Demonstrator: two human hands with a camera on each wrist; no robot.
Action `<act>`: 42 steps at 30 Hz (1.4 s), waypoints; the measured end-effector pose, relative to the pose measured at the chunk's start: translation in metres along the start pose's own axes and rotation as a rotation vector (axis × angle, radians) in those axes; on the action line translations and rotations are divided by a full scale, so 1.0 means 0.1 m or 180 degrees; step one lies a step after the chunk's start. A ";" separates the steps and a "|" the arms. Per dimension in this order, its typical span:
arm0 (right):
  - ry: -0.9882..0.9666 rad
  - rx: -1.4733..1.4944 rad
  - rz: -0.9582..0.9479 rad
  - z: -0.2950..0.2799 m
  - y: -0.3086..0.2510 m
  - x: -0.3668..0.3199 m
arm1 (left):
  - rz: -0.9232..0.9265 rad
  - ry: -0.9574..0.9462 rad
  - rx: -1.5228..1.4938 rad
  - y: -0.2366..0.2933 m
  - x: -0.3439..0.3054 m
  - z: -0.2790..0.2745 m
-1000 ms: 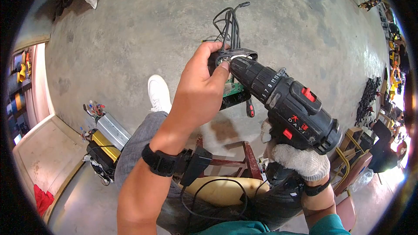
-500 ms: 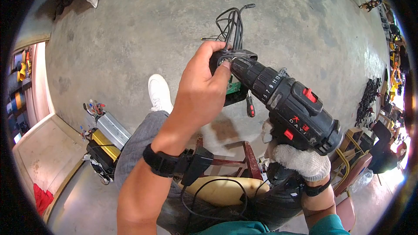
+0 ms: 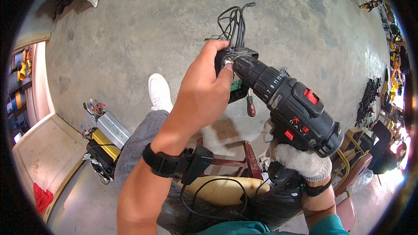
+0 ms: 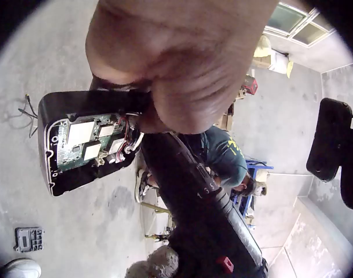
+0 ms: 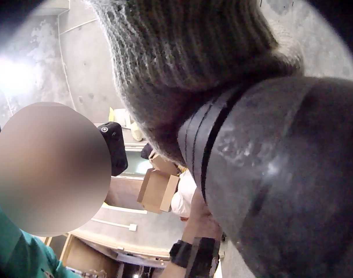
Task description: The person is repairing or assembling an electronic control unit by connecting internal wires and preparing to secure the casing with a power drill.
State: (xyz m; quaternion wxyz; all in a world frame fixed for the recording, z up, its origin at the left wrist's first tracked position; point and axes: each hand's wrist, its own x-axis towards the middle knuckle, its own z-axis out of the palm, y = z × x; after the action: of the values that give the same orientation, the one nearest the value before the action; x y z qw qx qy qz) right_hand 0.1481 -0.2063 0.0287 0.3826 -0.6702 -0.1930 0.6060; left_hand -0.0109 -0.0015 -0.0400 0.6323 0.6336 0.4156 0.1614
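In the head view, my bare left hand (image 3: 204, 89) grips a black plastic housing (image 3: 250, 52), thumb near its end face. Several black cables (image 3: 237, 24) rise from that end. A green circuit board (image 4: 86, 142) with pale chips sits inside the housing in the left wrist view. My right hand (image 3: 300, 160), in a knitted glove, holds a black cordless drill (image 3: 300, 113) by the handle. The drill's nose meets the housing's end beside my left thumb. Its bit tip is hidden there.
Beyond the housing, a screwdriver (image 3: 251, 106) shows its red and black handle. A reddish wooden stool frame (image 3: 248, 159) stands between my legs. Silver and yellow metal boxes (image 3: 113, 130) with wires are at left. A dark flat part (image 4: 30, 239) lies on the floor; another person (image 4: 222, 156) bends in the background.
The housing, its cables and my left hand have shifted slightly to the right. The drill has moved a little the same way, its nose staying at the housing's end.
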 end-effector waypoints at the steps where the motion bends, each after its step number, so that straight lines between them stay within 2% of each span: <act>1: -0.0006 -0.0299 -0.0144 -0.01 0.00 0.00 | -0.0003 -0.0021 0.0013 0.00 0.00 0.00; 3: -0.0012 -0.0601 -0.0290 -0.01 0.01 0.00 | -0.0020 -0.0051 0.0015 -0.01 0.00 -0.01; 6: -0.0019 -0.0259 -0.0155 0.01 0.01 -0.01 | -0.0061 -0.0080 -0.0011 -0.03 0.00 -0.01; 8: 0.0103 0.0447 0.0195 0.04 -0.03 -0.02 | -0.0082 -0.0077 -0.0042 -0.05 0.00 0.00; 11: 0.0150 0.0128 0.0114 0.04 -0.04 -0.03 | 0.0052 -0.0026 0.0085 -0.05 0.00 0.00; 17: 0.0058 0.0024 -0.0041 0.02 -0.02 -0.02 | -0.0199 -0.0098 0.0191 0.01 -0.02 -0.01; 20: 0.0130 0.0305 0.0250 0.03 -0.04 -0.04 | -0.0022 -0.0041 0.0344 -0.01 -0.02 0.00; 26: 0.0039 -0.0081 0.0087 -0.01 -0.03 -0.05 | -0.0033 -0.0039 0.0377 0.00 -0.02 -0.01; 34: 0.0077 0.0022 -0.0099 0.01 -0.02 -0.02 | -0.0035 -0.0101 0.0038 -0.05 -0.01 0.01; 42: 0.0044 0.0135 -0.0080 0.02 -0.01 0.02 | -0.0013 -0.0074 0.0321 0.00 -0.03 0.00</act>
State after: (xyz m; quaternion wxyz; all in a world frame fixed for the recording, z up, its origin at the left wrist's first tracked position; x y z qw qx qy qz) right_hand 0.1469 -0.2041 0.0279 0.4056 -0.6636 -0.1858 0.6005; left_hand -0.0125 -0.0031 -0.0388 0.6046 0.6656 0.4172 0.1316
